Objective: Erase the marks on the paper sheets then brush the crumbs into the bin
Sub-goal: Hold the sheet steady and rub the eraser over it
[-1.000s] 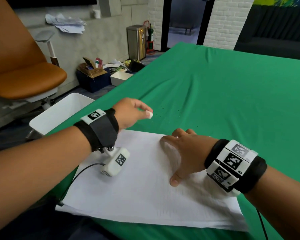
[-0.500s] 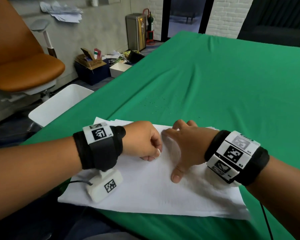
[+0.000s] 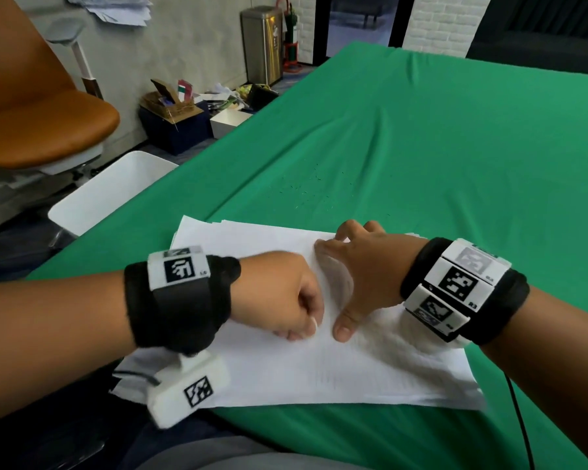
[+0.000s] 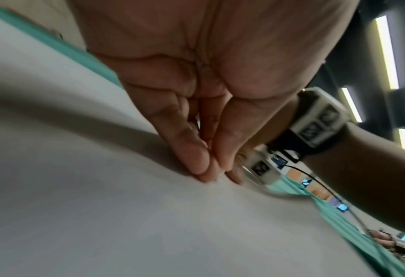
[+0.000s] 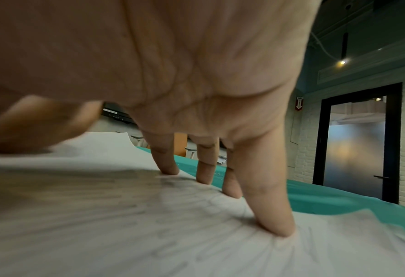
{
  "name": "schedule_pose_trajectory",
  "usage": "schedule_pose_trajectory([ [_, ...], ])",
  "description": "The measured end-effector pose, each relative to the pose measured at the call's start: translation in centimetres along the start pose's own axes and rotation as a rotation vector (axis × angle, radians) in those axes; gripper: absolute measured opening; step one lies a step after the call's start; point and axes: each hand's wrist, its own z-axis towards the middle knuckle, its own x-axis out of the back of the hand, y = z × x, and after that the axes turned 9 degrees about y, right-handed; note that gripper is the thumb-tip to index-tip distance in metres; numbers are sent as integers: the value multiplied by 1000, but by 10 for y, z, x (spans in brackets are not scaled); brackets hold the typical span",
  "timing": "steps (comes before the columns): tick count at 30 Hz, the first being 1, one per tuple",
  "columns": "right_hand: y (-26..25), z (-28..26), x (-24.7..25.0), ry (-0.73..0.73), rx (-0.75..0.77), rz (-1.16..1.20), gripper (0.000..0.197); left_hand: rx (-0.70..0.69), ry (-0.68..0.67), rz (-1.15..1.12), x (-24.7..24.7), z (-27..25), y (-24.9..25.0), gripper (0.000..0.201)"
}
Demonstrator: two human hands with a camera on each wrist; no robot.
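A stack of white paper sheets [image 3: 286, 374] lies on the green tablecloth [image 3: 421, 147] near its front edge. My left hand [image 3: 299, 334] is curled over the middle of the top sheet. In the left wrist view its pinched fingertips [image 4: 203, 168] press down on the paper [image 4: 101, 206]; the small white eraser they hold is almost hidden. My right hand [image 3: 350, 286] lies beside it, fingers [image 5: 274, 224] spread and straight, pressing the sheet [image 5: 125, 224] flat. Faint pencil marks show near them. Dark crumbs [image 3: 306, 191] dot the cloth beyond the paper.
A white bin [image 3: 116, 195] stands on the floor by the table's left edge, level with the crumbs. An orange chair [image 3: 48, 130] and boxes of clutter [image 3: 174, 110] lie further left. A black cable [image 3: 520, 418] trails from my right wrist.
My left hand came back from beyond the paper's far edge, where the white eraser showed in its fingertips, and settled on the sheet's middle. The right hand has stayed in place.
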Motion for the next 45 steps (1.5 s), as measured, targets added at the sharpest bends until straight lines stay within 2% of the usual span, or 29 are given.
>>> schedule_pose_trajectory([
  [2,0,0,0,-2,5,-11,134,12,-5,-28,3,2,1,5],
  [5,0,-1,0,-12,12,-18,134,77,208,-105,20,26,-5,6],
  [7,-1,-2,0,-18,14,-26,135,97,263,-144,22,30,-8,5],
  [9,-1,-1,1,-18,11,-32,137,65,186,-150,10,17,-9,2],
  [12,-1,0,0,-21,1,-48,141,49,-21,-154,-9,-8,-7,3],
  [13,-1,0,0,-26,-2,-55,143,53,-42,-145,-8,-8,-5,4],
  [18,-2,-1,0,-49,6,-56,142,91,214,-169,16,22,-6,3],
  [20,-2,-1,0,-44,8,-61,143,53,197,-108,12,19,-7,4],
  [23,-2,0,1,-40,-3,-58,144,-6,6,-24,-3,-5,-2,4],
  [25,-1,1,1,-41,2,-56,145,0,-52,-50,-5,-9,-1,2],
  [30,-1,1,-1,-42,9,-42,142,77,198,-120,14,14,-7,1],
  [32,-1,1,-2,-37,8,-46,144,39,170,-81,7,8,-8,2],
  [36,-1,2,-1,-35,4,-45,146,30,-26,-72,-7,-11,-1,1],
  [38,0,2,-1,-31,8,-37,144,70,27,-109,1,-3,-3,2],
  [40,0,2,-2,-29,15,-25,142,100,163,-100,13,11,-8,2],
  [41,0,1,-2,-28,18,-20,141,131,214,-151,18,16,-10,5],
  [43,0,0,-1,-22,21,-13,141,229,178,-442,26,17,-12,8],
  [45,0,0,-1,1,15,-1,140,278,-39,-745,26,7,-12,2],
])
